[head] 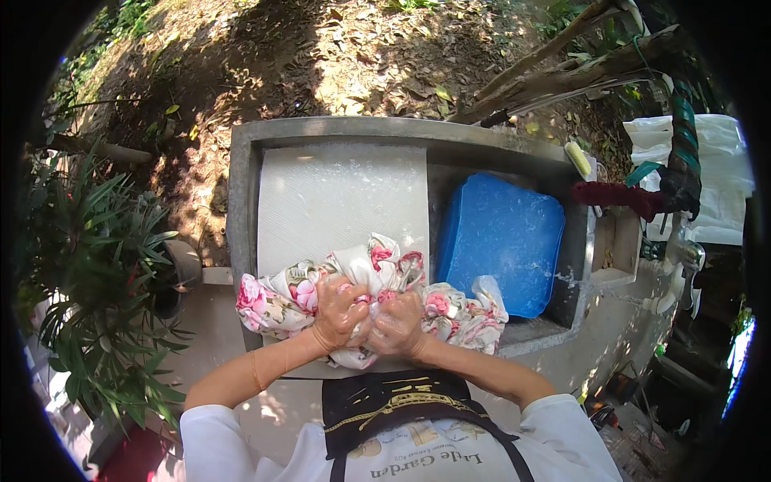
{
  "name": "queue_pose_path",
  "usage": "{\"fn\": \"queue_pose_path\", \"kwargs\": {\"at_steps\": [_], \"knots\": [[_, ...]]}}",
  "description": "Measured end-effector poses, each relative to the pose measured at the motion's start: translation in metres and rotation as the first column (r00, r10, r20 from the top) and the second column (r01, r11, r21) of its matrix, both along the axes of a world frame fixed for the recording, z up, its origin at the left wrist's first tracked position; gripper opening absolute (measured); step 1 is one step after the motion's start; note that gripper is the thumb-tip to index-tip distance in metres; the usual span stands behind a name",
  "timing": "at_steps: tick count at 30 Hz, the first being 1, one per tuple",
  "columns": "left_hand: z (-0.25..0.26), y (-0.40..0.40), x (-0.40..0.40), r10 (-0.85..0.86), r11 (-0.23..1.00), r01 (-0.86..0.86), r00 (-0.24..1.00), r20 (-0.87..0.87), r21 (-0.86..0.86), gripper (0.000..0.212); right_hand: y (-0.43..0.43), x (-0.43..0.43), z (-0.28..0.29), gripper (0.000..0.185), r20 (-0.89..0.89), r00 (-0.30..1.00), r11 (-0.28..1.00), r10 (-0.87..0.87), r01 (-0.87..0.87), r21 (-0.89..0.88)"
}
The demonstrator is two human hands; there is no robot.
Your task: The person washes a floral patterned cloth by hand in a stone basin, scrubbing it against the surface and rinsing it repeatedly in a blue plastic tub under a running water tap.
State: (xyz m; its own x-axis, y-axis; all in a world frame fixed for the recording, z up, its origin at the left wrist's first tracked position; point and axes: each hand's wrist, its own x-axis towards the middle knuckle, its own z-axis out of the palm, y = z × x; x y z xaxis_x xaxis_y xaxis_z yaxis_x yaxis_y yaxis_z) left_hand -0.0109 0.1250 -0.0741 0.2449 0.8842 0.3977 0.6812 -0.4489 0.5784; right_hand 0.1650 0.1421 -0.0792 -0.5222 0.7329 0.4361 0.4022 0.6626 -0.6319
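A wet white cloth with pink flowers and green leaves (274,304) lies bunched across the near edge of a ridged washboard slab (343,193). My left hand (340,313) grips a fold of it near the middle. Right beside it, almost knuckle to knuckle, my right hand (397,322) clenches another fold. Both hands look wet and soapy. The cloth's right end hangs over the near corner of a blue plastic basin (506,241). What lies between my fingers is partly hidden.
The slab and basin sit inside a concrete sink (241,181) with raised walls. A scrub brush (578,159) rests on the right rim, near a metal tap (683,253) and a dark red cloth (620,197). A leafy plant (114,253) in a pot (181,271) stands left.
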Motion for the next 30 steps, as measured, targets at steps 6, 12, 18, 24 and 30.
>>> {"fn": "queue_pose_path", "kwargs": {"at_steps": [6,12,18,24,30], "knots": [[-0.043,0.026,-0.013,-0.179,0.982,0.177,0.984,-0.019,-0.068,0.026,0.030,0.004,-0.050,0.025,0.010,0.974,0.965,0.228,-0.225,-0.132],[-0.052,0.095,-0.007,-0.117,0.923,0.164,0.981,0.153,-0.347,0.016,0.081,0.002,-0.083,0.026,-0.181,0.963,0.902,0.201,-0.254,-0.349],[-0.076,0.130,-0.008,-0.058,0.896,0.064,0.998,0.028,-0.439,0.024,0.116,-0.011,-0.084,0.010,-0.273,0.960,0.931,0.066,-0.158,-0.330],[-0.059,0.133,0.009,0.278,0.780,-0.204,0.960,0.036,-0.592,0.039,0.119,-0.006,-0.105,0.020,-0.267,0.907,0.700,-0.325,0.041,-0.713],[-0.011,0.074,-0.071,0.268,0.644,-0.095,0.957,0.108,-0.760,0.071,0.064,0.018,-0.047,0.025,-0.381,0.540,0.516,-0.751,0.118,-0.849]]}}
